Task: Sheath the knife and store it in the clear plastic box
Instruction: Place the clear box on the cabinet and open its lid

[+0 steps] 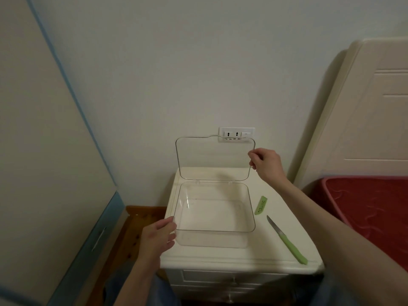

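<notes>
Head view: a clear plastic box is seen standing open and empty on a cream bedside cabinet. Its hinged lid is held roughly upright, in front of the wall socket. The lid's right edge is pinched between thumb and fingertips of the right hand, presumably so that it does not drop shut. The box's near-left corner is gripped by the left hand, thumb at the rim and fingers against the side wall, judged a brace to keep the light box from sliding while the lid is handled.

The knife is observed bare, lying on the cabinet top right of the box, green handle toward the near edge, blade pointing toward the back. Its green sheath lies separately just beyond the blade tip, beside the box's right wall; the two are not touching. Neither is held.

Judgement: the box has been made ready; sheathing is not yet begun. Both hands are occupied, so at least one must be freed. The handle end lies close to the cabinet edge, a possible knock-off risk.

At far right a red mattress and cream headboard are noted.
</notes>
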`<state>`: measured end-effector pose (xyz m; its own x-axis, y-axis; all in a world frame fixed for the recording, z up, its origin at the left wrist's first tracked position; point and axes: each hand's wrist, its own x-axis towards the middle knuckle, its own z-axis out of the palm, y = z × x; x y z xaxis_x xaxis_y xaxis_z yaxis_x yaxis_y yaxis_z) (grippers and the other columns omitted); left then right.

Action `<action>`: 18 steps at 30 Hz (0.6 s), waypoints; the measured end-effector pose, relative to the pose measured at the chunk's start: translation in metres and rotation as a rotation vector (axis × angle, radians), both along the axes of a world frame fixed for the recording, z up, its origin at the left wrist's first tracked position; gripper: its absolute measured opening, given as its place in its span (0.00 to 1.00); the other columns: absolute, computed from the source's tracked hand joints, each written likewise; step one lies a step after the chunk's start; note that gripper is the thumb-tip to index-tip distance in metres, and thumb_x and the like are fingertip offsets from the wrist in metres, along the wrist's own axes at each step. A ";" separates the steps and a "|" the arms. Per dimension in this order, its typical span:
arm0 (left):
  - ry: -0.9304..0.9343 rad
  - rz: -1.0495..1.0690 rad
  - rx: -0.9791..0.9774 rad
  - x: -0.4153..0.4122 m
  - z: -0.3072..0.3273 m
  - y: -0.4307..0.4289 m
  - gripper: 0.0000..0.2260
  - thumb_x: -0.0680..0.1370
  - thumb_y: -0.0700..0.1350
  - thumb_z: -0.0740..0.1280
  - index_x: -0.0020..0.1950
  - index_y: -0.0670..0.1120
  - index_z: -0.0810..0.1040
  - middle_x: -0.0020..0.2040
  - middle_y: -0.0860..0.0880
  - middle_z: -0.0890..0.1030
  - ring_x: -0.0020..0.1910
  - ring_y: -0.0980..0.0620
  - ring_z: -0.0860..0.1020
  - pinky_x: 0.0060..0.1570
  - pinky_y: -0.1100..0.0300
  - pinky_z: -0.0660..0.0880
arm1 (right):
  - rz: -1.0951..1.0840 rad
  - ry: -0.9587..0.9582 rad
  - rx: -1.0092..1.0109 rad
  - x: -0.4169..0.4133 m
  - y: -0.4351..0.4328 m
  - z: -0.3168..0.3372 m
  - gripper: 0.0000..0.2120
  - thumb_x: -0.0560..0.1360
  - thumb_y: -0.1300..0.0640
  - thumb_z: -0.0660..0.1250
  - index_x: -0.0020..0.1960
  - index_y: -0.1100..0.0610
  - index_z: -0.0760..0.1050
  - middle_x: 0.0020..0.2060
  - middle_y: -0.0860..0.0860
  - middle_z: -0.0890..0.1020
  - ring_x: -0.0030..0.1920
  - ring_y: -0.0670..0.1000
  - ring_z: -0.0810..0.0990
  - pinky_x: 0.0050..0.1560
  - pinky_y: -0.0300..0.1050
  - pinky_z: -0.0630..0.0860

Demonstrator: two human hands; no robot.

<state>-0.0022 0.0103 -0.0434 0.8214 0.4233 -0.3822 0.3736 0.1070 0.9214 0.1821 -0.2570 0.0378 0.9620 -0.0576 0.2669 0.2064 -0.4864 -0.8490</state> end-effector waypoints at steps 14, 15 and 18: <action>0.030 0.031 -0.028 0.003 0.001 -0.002 0.14 0.76 0.44 0.71 0.61 0.45 0.79 0.53 0.47 0.81 0.52 0.47 0.80 0.50 0.52 0.79 | -0.065 0.048 -0.111 0.032 0.009 -0.026 0.10 0.78 0.58 0.62 0.46 0.60 0.81 0.27 0.50 0.79 0.29 0.46 0.76 0.32 0.37 0.69; 0.030 0.035 -0.035 0.003 0.001 -0.002 0.14 0.75 0.44 0.71 0.61 0.45 0.79 0.53 0.47 0.81 0.52 0.47 0.80 0.51 0.51 0.79 | -0.068 0.046 -0.115 0.035 0.010 -0.027 0.11 0.78 0.58 0.62 0.46 0.60 0.82 0.28 0.51 0.79 0.30 0.46 0.77 0.32 0.38 0.69; 0.041 0.044 -0.069 0.002 0.001 -0.002 0.15 0.75 0.44 0.71 0.61 0.44 0.79 0.54 0.46 0.81 0.53 0.45 0.80 0.53 0.50 0.79 | -0.076 0.049 -0.142 0.044 0.011 -0.031 0.11 0.78 0.59 0.61 0.47 0.61 0.82 0.33 0.57 0.82 0.37 0.57 0.80 0.40 0.45 0.72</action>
